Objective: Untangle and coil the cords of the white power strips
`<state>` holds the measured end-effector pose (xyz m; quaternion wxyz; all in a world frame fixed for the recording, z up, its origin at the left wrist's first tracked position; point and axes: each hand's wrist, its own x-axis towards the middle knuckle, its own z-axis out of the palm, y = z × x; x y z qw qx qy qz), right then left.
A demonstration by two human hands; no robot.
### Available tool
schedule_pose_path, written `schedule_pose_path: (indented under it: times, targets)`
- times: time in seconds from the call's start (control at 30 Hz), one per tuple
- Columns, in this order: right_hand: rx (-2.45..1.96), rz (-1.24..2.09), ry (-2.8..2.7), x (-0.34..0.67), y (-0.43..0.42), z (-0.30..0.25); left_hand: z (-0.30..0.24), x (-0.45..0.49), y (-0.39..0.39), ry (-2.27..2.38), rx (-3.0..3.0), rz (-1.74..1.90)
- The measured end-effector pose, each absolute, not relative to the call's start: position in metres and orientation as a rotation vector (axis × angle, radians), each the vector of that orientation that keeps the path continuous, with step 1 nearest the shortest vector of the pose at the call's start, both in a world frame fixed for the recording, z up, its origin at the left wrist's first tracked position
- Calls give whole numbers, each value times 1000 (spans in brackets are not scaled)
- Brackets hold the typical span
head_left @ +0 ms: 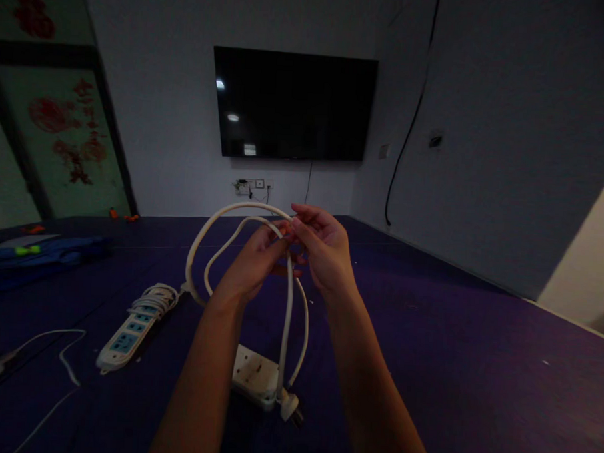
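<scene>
A white power cord (197, 248) rises in wide loops from the floor, and both hands pinch it near the top of the loops. My left hand (253, 261) is closed on the cord from the left. Close against it, my right hand (326, 247) grips the cord with thumb and fingers. Below my hands lies a white power strip (258, 375), partly hidden by my left forearm. The cord's plug (290, 406) hangs beside the strip's right end, prongs pointing down to the right. Exactly how the strands cross between my fingers is hidden.
Left of my arm lies a second power strip (127, 339) with blue sockets, its cord wound round one end. A thin white cable (66, 356) trails at the far left. Blue cloth (55, 256) is farther back. A television (294, 106) hangs above the purple floor (451, 353).
</scene>
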<state>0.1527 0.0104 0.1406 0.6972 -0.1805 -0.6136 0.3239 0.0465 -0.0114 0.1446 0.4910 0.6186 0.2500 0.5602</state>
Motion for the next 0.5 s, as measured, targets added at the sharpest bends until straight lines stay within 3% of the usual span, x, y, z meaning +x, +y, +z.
schedule_pose_path:
  times: [0.5]
  targets:
    - [-405,705,-1425,156,6,144,146,41,-8,601,1642,1544]
